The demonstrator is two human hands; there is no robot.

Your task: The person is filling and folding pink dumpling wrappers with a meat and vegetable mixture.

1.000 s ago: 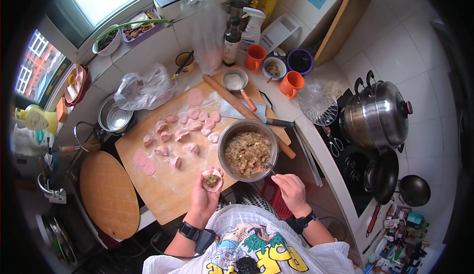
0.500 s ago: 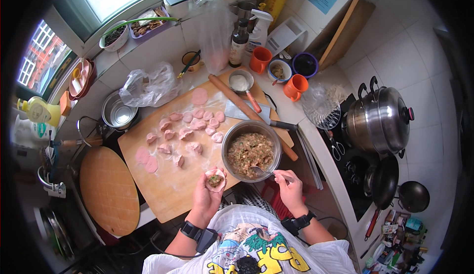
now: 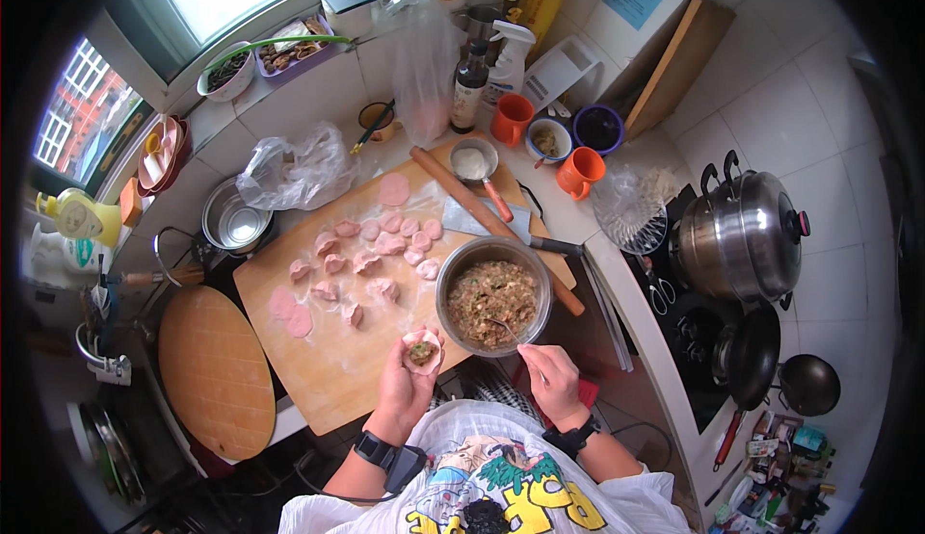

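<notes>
Cupped in my left hand (image 3: 407,387) is a pink dumpling wrapper (image 3: 422,350) with a lump of meat filling on it. My fingers curl round its edge, over the near side of the wooden board. My right hand (image 3: 553,377) grips the handle of a metal spoon (image 3: 504,327), whose bowl is sunk in the filling. That filling (image 3: 491,293), brown with green bits, sits in a steel bowl (image 3: 445,314) at the board's right edge. Several folded dumplings (image 3: 366,260) and small pink dough pieces (image 3: 390,243) lie on the floured board, with flat wrappers (image 3: 297,319) at the left.
A rolling pin (image 3: 453,187) and a cleaver (image 3: 511,220) lie beyond the steel bowl, by a small flour pan (image 3: 472,162). Orange mugs (image 3: 580,174) and a sauce bottle (image 3: 469,91) stand behind. A steamer pot (image 3: 737,235) is on the stove at right; a round board (image 3: 217,370) leans left.
My right hand has moved slightly left and nearer to me, and the spoon now stands more steeply in the filling. My left hand keeps the filled wrapper in nearly the same place.
</notes>
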